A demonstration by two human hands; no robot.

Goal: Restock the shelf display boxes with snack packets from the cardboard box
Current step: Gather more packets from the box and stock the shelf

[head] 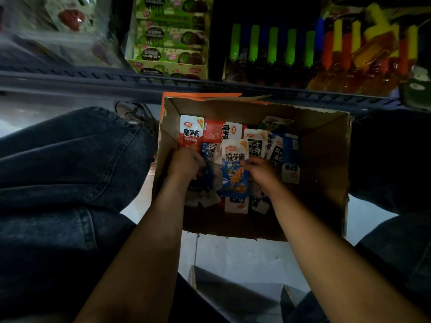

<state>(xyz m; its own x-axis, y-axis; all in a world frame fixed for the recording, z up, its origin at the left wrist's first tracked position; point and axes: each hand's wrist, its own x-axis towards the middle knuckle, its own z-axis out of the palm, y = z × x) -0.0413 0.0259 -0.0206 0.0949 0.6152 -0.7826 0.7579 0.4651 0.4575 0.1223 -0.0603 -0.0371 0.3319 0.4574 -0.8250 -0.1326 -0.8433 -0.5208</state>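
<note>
An open cardboard box (326, 164) sits on the floor between my knees, holding several snack packets in red, blue and white. My right hand (261, 173) pinches the right edge of a blue and white packet (234, 173) that stands upright above the pile. My left hand (184, 163) is inside the box at its left side, fingers curled around blue packets (210, 155) in the pile. A red and white packet (191, 132) lies at the box's far left corner. Behind the box, the shelf carries a green display box (168, 57) of snack packs.
The dark metal shelf edge (93, 78) runs across just behind the box. More goods stand on the shelf: green-topped packets (272, 47) in the middle and orange and yellow ones (363, 54) at right. My jeans-clad legs (70, 171) flank the box. Another cardboard flap (233, 292) lies near me.
</note>
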